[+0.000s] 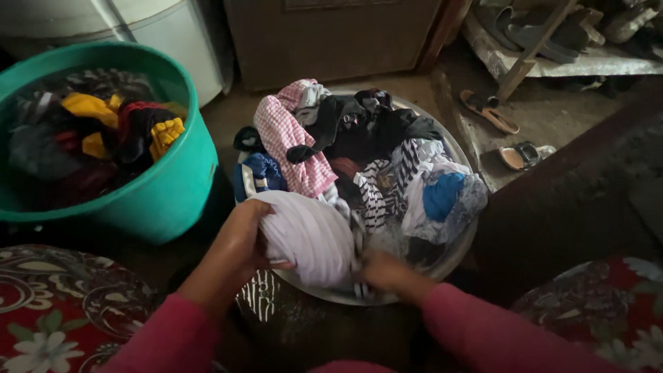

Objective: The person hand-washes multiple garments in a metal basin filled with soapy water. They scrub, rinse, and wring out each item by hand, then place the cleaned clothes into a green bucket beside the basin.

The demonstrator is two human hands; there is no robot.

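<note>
Pink sleeves (456, 324) reached forward between two flowered knees (62, 304), and both hands gripped one white cloth (311, 235) at the near rim of a round metal basin (463, 252): the left hand (242, 238) curled over its left end, the right hand (376, 271) closed on its lower right corner, so the bundle was held taut between them. Behind the cloth the basin carried a heap of laundry, a pink checked shirt (290, 145) and striped pieces (383, 186) among them, piled within easy reach. A green tub (173, 179) of dark and yellow clothes stood just beside the basin on the left, apart from that heap.
</note>
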